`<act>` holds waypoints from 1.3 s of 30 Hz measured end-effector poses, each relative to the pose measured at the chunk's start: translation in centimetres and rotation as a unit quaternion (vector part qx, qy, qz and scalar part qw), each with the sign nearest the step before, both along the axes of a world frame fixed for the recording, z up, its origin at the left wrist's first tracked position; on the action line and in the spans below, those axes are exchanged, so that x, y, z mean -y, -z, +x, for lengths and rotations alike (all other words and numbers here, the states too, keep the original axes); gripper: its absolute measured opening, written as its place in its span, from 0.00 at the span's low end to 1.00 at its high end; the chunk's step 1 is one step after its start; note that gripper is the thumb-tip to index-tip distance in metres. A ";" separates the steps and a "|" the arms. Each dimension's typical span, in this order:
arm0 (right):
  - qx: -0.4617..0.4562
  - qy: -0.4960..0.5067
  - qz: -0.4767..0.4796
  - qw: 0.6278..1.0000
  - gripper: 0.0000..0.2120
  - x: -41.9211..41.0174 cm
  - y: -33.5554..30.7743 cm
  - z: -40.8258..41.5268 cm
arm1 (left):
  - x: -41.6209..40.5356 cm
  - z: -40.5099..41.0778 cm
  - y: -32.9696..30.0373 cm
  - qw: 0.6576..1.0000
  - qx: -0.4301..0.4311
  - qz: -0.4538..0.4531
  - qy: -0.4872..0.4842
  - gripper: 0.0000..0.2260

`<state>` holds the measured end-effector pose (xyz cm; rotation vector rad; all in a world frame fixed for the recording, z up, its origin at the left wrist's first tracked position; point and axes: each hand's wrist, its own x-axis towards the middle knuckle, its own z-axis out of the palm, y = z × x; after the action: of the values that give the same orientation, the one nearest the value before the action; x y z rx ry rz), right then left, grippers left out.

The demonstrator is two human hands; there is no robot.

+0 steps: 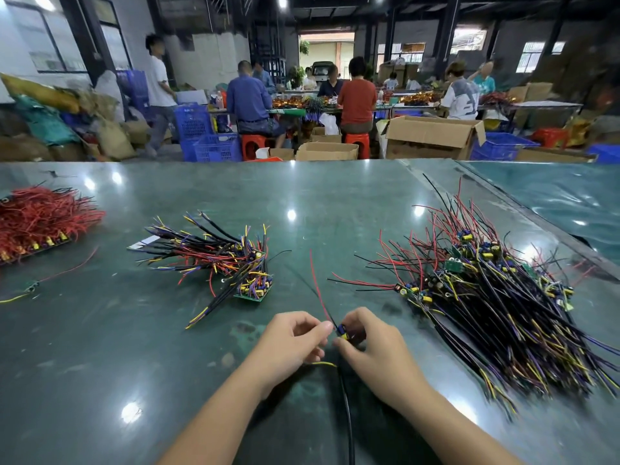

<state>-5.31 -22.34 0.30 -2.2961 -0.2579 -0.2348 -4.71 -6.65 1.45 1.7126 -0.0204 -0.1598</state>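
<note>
A small circuit board with blue and yellow parts is held just above the bench at the lower centre of the frame, between the two hands. It is pinched by the fingertips of the right hand, whose fingers are curled round it from the right. On its other side it is met by the thumb and forefinger of the left hand, which are pressed together at the point where the leads leave the board. A red wire is seen running from the board towards the upper middle of the frame, and a black cable hangs down from it to the bottom edge, with a yellow tip showing below the left hand.

A large heap of wired boards is spread over the right of the frame. A smaller, tighter stack of boards lies left of centre. A mass of red wires is piled at the far left edge, and below it a single board with a red lead lies apart.
</note>
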 end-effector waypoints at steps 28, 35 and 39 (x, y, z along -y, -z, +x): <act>-0.202 -0.187 0.319 0.907 0.07 0.8 -1.9 -1.0 | -1.8 0.3 -1.6 0.992 0.068 -0.105 -0.032 0.10; -0.199 -0.213 0.314 0.904 0.09 1.4 -2.3 -1.3 | -3.2 1.2 -1.8 0.959 0.018 -0.256 -0.122 0.09; -0.170 -0.175 0.337 0.909 0.07 1.2 -2.1 -1.0 | -2.8 0.8 -1.6 0.954 0.003 -0.296 -0.051 0.15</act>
<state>-6.33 -23.52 2.37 -1.5317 -0.3393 0.2350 -3.90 -3.87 3.06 1.1102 0.0147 -0.0605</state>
